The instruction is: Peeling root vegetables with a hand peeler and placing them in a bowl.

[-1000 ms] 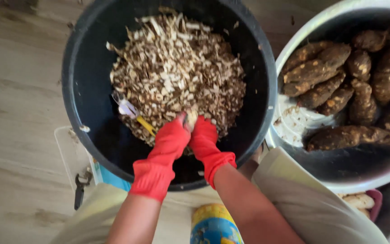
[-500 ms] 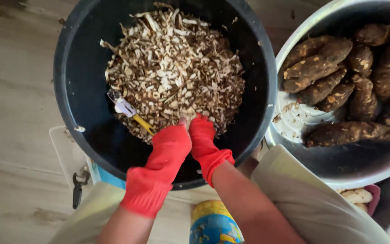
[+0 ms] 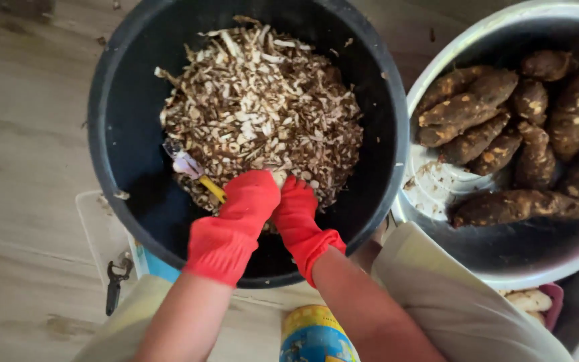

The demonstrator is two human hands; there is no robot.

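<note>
Both my hands wear red rubber gloves and meet over the near side of a big black bucket (image 3: 112,147). My left hand (image 3: 244,209) and my right hand (image 3: 299,216) press together, fingers curled around a small pale root piece (image 3: 278,177) at their tips. They rest against a heap of brown and white peelings (image 3: 263,107) that fills the bucket. A peeler (image 3: 192,171) with a yellow handle lies on the heap, its handle end touching my left glove; whether the glove grips it is unclear.
A large metal basin (image 3: 437,194) at the right holds several unpeeled brown roots (image 3: 517,204). A small dark tool (image 3: 115,285) lies on the wooden floor at the lower left. A yellow and blue container (image 3: 316,335) stands between my knees.
My hands stay together on the pale piece and have shifted slightly left and down against the heap. The peeler has not moved.
</note>
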